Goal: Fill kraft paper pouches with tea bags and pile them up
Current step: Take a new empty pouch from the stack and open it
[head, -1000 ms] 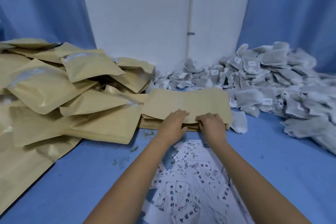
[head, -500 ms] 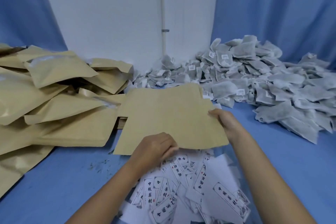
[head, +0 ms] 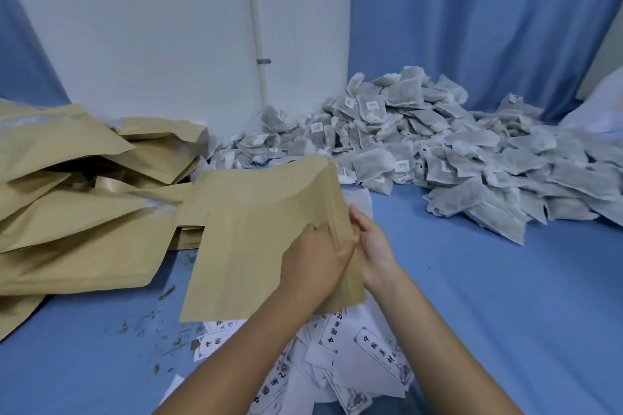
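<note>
An empty kraft paper pouch (head: 249, 239) is held up over the blue surface, its open edge turned to the right. My left hand (head: 313, 263) grips that right edge from the front. My right hand (head: 372, 242) pinches the same edge from behind, its fingers partly hidden by the paper. A big heap of grey tea bags (head: 455, 158) lies at the back right. Filled kraft pouches (head: 67, 199) are piled at the left. A flat stack of empty pouches (head: 188, 232) shows behind the held pouch, mostly hidden.
Loose white printed labels (head: 354, 364) lie scattered under my forearms. Bits of tea litter the blue cloth (head: 151, 330) at the front left. A white wall with a thin pipe (head: 256, 44) stands behind, with blue curtains on both sides.
The pouch came off the flat stack and was lifted toward me. It turned so its open edge faces right, and both hands moved together onto that edge.
</note>
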